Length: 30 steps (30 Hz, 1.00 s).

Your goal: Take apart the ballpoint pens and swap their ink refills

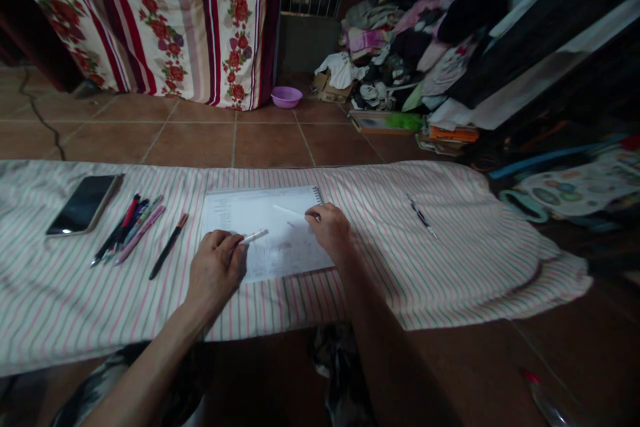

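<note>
Pinched in my left hand (216,263) is a short white pen barrel (256,236), its free end pointing right over the page. My right hand (330,227) closes its fingertips on a thin white stick (289,211) that looks like a pen refill and points left. Both hands are above a spiral notebook (270,263) with faint writing on its page. A small dark sliver (291,224) shows on the page between the hands; whether it is a part or a shadow is unclear. Left of the notebook lies a black pen (169,247) with a copper-coloured end.
A striped cloth (450,267) covers the low surface. On it lie a phone (84,205), a bunch of several pens (127,230) and a black-and-white pen (423,217). Beyond are a purple basin (287,97), a floral curtain (190,27) and a clothes pile (400,40).
</note>
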Tool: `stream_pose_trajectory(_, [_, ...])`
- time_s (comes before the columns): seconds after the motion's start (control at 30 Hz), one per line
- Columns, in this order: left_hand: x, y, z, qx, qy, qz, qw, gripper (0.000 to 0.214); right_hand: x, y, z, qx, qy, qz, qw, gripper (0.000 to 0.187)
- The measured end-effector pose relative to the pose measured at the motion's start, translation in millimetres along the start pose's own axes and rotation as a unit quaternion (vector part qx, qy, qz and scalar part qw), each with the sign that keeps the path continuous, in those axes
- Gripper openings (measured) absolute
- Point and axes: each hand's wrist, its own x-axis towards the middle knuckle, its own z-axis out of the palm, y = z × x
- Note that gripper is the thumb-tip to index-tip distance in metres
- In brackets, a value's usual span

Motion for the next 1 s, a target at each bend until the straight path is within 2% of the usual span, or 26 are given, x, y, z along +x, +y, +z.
stream_pose_trajectory(0.23, [3.2,-3.5,0.7,-0.012,0.008,-0.001,1.000,0.028,-0.5,-4.8,-8.9,0.015,0.026,-0.022,0.999,0.010])
stream_pose_trajectory(0.4, [4.5,-10.6,0.2,-0.005,0.001,-0.008,1.000,0.027,-2.0,-6.3,-16.3,0.130,0.010,-0.009,0.991,0.012])
stream_pose_trajectory(0.53, [3.5,-13.0,-0.5,0.003,-0.002,-0.015,1.000,0.028,-1.8,-2.0,-23.0,0.239,0.036,0.028,0.970,0.015])
stream_pose_trajectory(0.67, [2.2,-13.1,1.3,-0.006,0.002,-0.015,1.000,0.028,-2.3,1.8,-29.3,0.279,0.053,0.036,0.958,0.018])
stream_pose_trajectory(0.8, [3.6,-11.7,2.5,-0.015,0.007,-0.013,1.000,0.030,-5.1,-2.1,-35.1,0.309,0.034,0.052,0.949,0.020])
stream_pose_trajectory(0.9, [5.6,-10.2,2.8,-0.020,-0.002,-0.020,1.000,0.032,-8.5,-7.5,-39.5,0.316,0.014,0.034,0.948,0.017])
stream_pose_trajectory(1.0, [6.1,-9.6,4.9,-0.021,-0.004,-0.023,0.999,0.031,-12.8,-12.1,-42.7,0.300,0.001,-0.012,0.954,0.013])
